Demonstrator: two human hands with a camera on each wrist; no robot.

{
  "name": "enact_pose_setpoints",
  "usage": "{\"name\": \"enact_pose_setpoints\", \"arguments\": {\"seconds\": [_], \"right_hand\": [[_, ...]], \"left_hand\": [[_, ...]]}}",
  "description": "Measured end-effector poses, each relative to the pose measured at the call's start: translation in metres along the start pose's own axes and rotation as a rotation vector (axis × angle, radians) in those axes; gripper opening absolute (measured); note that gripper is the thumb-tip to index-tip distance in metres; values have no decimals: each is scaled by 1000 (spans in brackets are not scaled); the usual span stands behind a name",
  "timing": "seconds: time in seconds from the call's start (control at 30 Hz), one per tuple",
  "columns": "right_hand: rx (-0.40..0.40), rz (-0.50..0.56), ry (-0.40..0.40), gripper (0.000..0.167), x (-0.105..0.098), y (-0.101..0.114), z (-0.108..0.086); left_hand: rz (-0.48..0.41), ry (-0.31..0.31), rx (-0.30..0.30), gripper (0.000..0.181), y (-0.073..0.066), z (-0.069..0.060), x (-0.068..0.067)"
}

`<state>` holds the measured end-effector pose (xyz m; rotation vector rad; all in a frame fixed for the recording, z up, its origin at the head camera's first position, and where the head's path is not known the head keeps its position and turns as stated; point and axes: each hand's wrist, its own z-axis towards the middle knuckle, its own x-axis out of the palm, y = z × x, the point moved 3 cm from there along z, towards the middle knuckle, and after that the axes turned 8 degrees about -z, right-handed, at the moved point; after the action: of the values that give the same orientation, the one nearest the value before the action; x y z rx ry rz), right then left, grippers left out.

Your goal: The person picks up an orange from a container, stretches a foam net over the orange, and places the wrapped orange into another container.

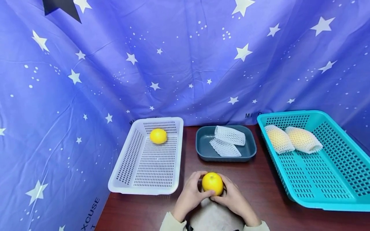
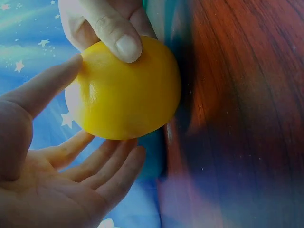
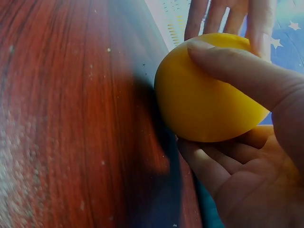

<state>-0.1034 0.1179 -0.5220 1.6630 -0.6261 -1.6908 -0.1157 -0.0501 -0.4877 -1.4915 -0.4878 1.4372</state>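
Both hands hold a round yellow fruit [image 1: 212,183] between them, close to the person's body over the table. My left hand [image 1: 190,192] grips its left side, its thumb on the near face and its fingers curving round the far side. From the other side my right hand [image 1: 233,198] holds it, the thumb [image 3: 232,64] lying across the peel. In the left wrist view the left fingers [image 2: 111,166] pass under the smooth, shiny fruit [image 2: 126,95]. A second yellow fruit [image 1: 158,136] lies in the white basket [image 1: 156,170].
Behind the hands, a dark grey tray [image 1: 203,146] contains white foam net sleeves [image 1: 229,135]. On the right, a teal basket [image 1: 300,202] holds two yellow fruits in foam nets [image 1: 303,139]. A blue star-patterned cloth [image 1: 185,64] hangs behind and left of the dark red table [image 1: 268,205].
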Motion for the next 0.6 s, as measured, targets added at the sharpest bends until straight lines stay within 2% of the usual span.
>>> {"name": "enact_pose_setpoints", "arguments": {"seconds": [0.1, 0.3, 0.4, 0.53, 0.6], "right_hand": [[-8, -10, 1, 76, 1, 1, 0], [0, 10, 18, 78, 3, 2, 1], [-6, 9, -6, 77, 3, 0, 0], [-76, -67, -65, 76, -2, -1, -2], [-122, -117, -52, 75, -8, 0, -3]], "left_hand": [[33, -5, 23, 65, 1, 0, 3], [5, -31, 33, 65, 3, -1, 6], [33, -44, 39, 65, 3, -1, 8], [55, -64, 71, 66, 0, -2, 12], [52, -71, 88, 66, -1, -2, 14]]}}
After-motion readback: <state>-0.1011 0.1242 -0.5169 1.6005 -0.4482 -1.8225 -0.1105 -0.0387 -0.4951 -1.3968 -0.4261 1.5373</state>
